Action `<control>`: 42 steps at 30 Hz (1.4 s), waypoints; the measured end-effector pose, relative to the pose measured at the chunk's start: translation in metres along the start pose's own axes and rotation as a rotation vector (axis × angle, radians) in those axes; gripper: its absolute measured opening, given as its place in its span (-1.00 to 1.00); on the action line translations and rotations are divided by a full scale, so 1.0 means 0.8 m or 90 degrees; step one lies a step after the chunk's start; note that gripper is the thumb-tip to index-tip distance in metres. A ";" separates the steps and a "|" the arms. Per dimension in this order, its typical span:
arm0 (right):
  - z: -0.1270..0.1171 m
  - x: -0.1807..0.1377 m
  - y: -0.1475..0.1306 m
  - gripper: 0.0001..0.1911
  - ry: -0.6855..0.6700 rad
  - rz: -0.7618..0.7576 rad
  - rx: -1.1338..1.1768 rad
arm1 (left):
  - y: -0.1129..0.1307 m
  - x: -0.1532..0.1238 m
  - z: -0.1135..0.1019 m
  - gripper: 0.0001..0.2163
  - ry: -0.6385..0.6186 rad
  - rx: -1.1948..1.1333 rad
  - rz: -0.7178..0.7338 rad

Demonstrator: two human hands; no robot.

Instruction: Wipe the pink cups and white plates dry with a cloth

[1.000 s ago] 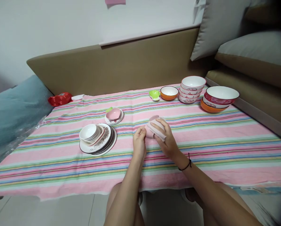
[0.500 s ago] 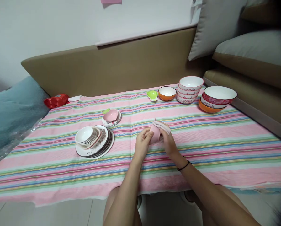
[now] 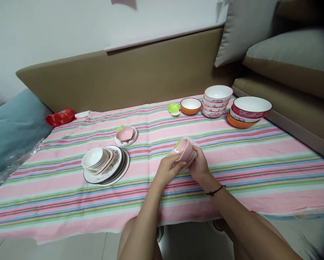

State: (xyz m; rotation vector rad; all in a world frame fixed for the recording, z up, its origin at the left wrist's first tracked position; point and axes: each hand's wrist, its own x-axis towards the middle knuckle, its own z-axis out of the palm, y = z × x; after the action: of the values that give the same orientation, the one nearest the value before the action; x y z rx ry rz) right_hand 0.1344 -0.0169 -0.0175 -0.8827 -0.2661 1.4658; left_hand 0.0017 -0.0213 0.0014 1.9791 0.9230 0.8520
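Observation:
Above the striped cloth I hold a small pink bowl with a light green part at its rim, tilted so that its inside partly shows. My left hand is closed on the bowl's near left side, thumb along its outer wall. Against the right and far side, my right hand presses a pale cleaning cloth to the bowl, its fingers partly hidden behind. A similar pink bowl with a green part rests on small white plates to the left.
At the left stand stacked plates topped with white bowls. Along the back right are a green leaf-shaped dish, an orange bowl, stacked white bowls and larger bowls. A red shiny bundle lies at the far left.
The pink bowl has been turned in my hands, so its inside and green part now show. The cloth has shifted from over its top to behind it. The view has moved slightly.

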 end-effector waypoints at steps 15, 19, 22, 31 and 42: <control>-0.002 -0.007 -0.019 -0.59 -0.204 -0.421 -0.410 | 0.009 -0.003 0.009 -0.66 0.105 -0.238 -0.132; -0.002 -0.011 -0.022 -0.59 -0.253 -0.483 -0.495 | 0.009 -0.003 0.008 -0.67 0.119 -0.257 -0.128; -0.003 -0.010 -0.025 -0.57 -0.162 -0.497 -0.516 | 0.008 -0.004 0.008 -0.69 0.122 -0.272 -0.120; -0.002 -0.009 -0.024 -0.57 -0.139 -0.415 -0.421 | 0.005 -0.003 0.011 -0.65 0.131 -0.279 -0.143; 0.002 -0.015 -0.029 -0.64 -0.273 -0.505 -0.500 | 0.001 -0.006 0.006 -0.69 0.079 -0.222 -0.132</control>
State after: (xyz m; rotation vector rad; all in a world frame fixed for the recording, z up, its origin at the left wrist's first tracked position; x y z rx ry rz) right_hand 0.1486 -0.0245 0.0029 -0.8930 -1.4113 0.7522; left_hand 0.0032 -0.0274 -0.0009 1.5193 0.9577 0.9523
